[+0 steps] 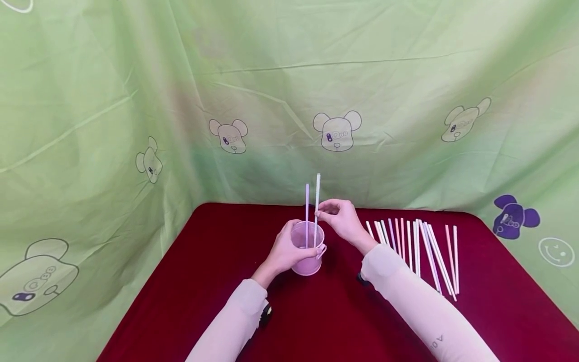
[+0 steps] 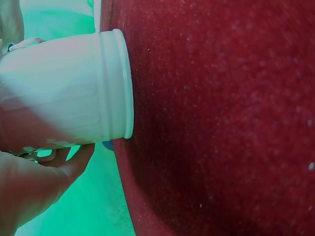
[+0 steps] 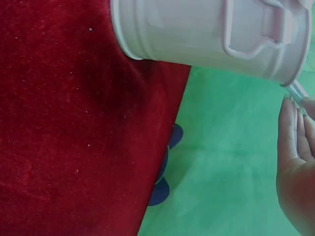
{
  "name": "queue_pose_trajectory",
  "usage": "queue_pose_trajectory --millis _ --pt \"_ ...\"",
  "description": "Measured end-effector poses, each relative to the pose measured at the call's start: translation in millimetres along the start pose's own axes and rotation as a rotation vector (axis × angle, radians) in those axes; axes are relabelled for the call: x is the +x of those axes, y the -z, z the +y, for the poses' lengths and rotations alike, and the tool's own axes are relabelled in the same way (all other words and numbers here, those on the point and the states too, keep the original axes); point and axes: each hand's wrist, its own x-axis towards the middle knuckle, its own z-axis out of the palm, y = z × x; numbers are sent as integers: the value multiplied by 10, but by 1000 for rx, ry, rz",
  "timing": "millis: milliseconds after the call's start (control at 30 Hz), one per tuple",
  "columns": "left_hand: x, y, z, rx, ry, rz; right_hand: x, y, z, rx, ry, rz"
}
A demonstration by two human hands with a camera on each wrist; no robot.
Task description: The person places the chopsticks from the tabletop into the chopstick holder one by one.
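Note:
A small pink bucket (image 1: 307, 266) with a side handle (image 3: 231, 34) stands on the red cloth. My left hand (image 1: 284, 249) grips it around its left side, thumb across the near face. Inside the bucket a lilac straw (image 1: 307, 201) stands upright. Beside it rises a pale whitish straw (image 1: 318, 188), its lower part within the rim. My right hand (image 1: 341, 221) pinches this pale straw between thumb and fingertips just above the rim. In the right wrist view, the right hand (image 3: 295, 162) shows beside the bucket's mouth with the straw (image 3: 295, 92) at its fingertips.
To the right, several pastel straws (image 1: 409, 246) lie in a loose row on the red tablecloth (image 1: 203, 301), partly behind my right forearm. A green curtain (image 1: 271, 65) printed with bear heads hangs behind the table and along its left side.

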Motion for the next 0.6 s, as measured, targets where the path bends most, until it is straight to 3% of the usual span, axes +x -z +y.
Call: queue_pose_trajectory --millis 367,600 --pt "-8 0 -9 1 -15 -8 -65 -141 76 -65 42 -80" --pt "2 13 -10 6 -10 -11 -74 -163 74 -95 48 -84"
